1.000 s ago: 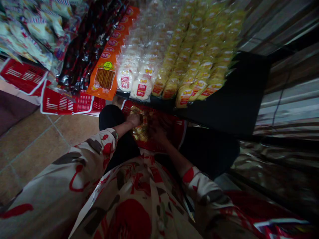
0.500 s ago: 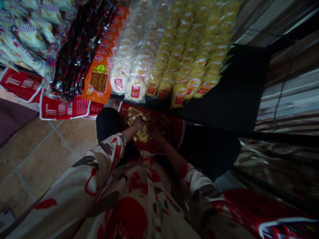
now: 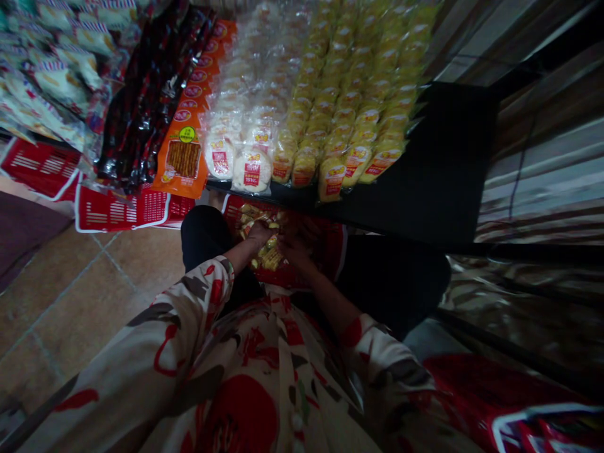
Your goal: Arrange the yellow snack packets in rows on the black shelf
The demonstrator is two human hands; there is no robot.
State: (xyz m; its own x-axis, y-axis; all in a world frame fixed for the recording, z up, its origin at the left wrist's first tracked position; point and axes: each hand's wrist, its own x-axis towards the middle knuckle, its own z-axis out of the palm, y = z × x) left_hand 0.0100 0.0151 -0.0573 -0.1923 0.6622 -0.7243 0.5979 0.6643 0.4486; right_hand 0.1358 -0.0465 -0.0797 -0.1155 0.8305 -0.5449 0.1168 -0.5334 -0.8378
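Note:
Between my knees is a red basket [image 3: 336, 248] with small yellow-wrapped snack packets [image 3: 270, 259] in it. Over them, my left hand [image 3: 259, 233] is closed on a small yellow snack packet [image 3: 272, 240]. Close to its right side, my right hand [image 3: 295, 250] is in deep shade, its fingers bent in toward the left hand. Whatever the right fingers grip, if anything, is too dark to make out. The far part of the basket lies under the shelf edge.
A black shelf [image 3: 425, 182] overhangs the basket. On it stand rows of yellow round packets [image 3: 333, 179], white round packets [image 3: 251, 170], an orange snack bag [image 3: 182, 157] and dark red packets [image 3: 127, 126]. Red baskets [image 3: 123, 204] sit at left; another red basket [image 3: 495, 421] is lower right.
The right hand has shifted slightly left and down, nearer the left hand, and is less blurred. The left hand stays over the packets. The view has shifted slightly.

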